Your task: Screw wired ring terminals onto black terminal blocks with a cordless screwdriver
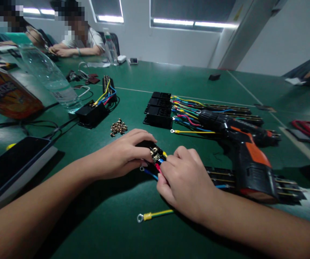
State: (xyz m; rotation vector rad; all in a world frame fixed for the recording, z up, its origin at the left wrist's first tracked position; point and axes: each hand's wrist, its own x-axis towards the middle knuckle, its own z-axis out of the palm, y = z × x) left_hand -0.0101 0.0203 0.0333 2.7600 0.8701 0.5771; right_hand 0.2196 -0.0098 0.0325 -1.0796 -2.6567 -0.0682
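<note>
My left hand (125,153) is closed around a small black terminal housing (156,148) with brass contacts facing up. Against the housing's near side, my right hand (187,176) pinches a red-sleeved wire (158,167). Yellow and blue sleeved wire ends also show at the housing beside these fingers. A blue wire (151,175) with a ring terminal sticks out below the housing. Nearer to me lies a yellow-green wire (160,213), its ring terminal pointing left. Fingers hide much of the housing. Behind my left hand is a pile of small brass-coloured screws (118,128).
A black-and-orange cordless drill (252,154) lies at right, over black metal-contact strips (290,189). Wired black housings (158,115) are lined up behind. At left are another wired housing (91,114), a phone (14,162), a water bottle (49,77) and cables. Two people sit across the table.
</note>
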